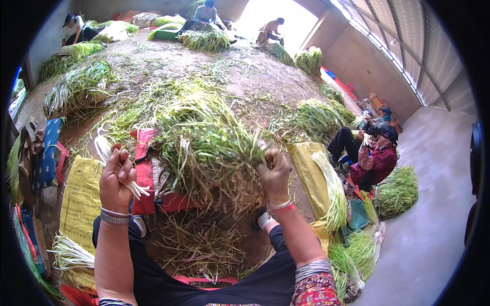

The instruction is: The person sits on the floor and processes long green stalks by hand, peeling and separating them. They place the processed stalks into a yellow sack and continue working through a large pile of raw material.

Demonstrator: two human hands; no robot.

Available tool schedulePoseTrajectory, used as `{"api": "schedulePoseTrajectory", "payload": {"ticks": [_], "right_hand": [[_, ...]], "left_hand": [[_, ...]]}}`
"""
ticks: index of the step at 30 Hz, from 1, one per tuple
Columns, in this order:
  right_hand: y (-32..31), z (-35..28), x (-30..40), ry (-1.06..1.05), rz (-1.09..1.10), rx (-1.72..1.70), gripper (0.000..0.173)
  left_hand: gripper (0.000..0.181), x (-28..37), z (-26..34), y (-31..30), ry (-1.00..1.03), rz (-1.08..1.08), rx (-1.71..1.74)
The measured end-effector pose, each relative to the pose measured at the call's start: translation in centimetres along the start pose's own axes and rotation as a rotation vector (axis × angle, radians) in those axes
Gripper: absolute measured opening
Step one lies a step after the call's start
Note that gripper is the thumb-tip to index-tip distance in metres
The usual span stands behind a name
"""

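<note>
My left hand (118, 179) is raised at the left, its fingers closed on a small bunch of white-stemmed greens (102, 147) whose stems stick out below the fingers. My right hand (275, 172), in a dirty glove, is blurred at the right edge of a large heap of long leafy greens (206, 141). Whether it grips any leaves I cannot tell. The heap lies before me over a red plastic cover (144, 172). Trimmed white stems (72, 252) rest on a yellow woven sack (82, 195) at the left. More pale-stemmed greens (331, 187) lie on a yellow sack (308, 172) at the right.
Dry leaf scraps (203, 244) litter the floor between my feet, near a pink plastic stool (206, 281). A person in a plaid top (373, 164) sits at the right. Several people sit by other heaps farther back. Blue patterned cloth (48, 153) is at the left.
</note>
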State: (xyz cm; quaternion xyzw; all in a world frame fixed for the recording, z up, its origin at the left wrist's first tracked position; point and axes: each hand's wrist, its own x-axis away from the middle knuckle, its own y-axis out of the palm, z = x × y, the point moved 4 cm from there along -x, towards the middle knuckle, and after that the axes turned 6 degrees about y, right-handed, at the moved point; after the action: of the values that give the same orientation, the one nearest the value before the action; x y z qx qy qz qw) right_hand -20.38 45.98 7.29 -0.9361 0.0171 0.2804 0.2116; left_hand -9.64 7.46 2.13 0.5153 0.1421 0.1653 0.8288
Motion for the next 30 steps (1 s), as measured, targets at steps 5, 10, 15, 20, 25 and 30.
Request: {"api": "schedulePoseTrajectory", "payload": {"ticks": [5,10,15,20,25,30], "right_hand": [[-1.1,3.7,8.7,0.294,-0.378,0.303,0.023],[-4.1,-4.0,7.8,0.307,0.050,-0.411,0.019],[1.3,7.7,17.8,0.578,-0.493,-0.309,0.027],[4.4,8.3,23.6,0.935,-0.429,-0.475,0.023],[5.1,8.2,24.9,0.826,-0.510,-0.592,0.034],[6.8,7.1,28.6,0.480,-1.028,-0.137,0.034]], "left_hand": [[0.027,-1.2,0.0,-1.6,-0.036,0.072,0.034],[0.028,-0.5,0.6,-2.9,-0.057,0.097,0.041],[0.020,-0.3,-0.9,-3.1,-0.066,0.103,0.024],[0.016,0.8,-1.2,-3.8,-0.099,0.103,-0.060],[0.017,1.1,0.0,-3.8,-0.092,0.114,-0.047],[0.018,1.5,0.7,-3.2,-0.099,0.066,-0.010]]}}
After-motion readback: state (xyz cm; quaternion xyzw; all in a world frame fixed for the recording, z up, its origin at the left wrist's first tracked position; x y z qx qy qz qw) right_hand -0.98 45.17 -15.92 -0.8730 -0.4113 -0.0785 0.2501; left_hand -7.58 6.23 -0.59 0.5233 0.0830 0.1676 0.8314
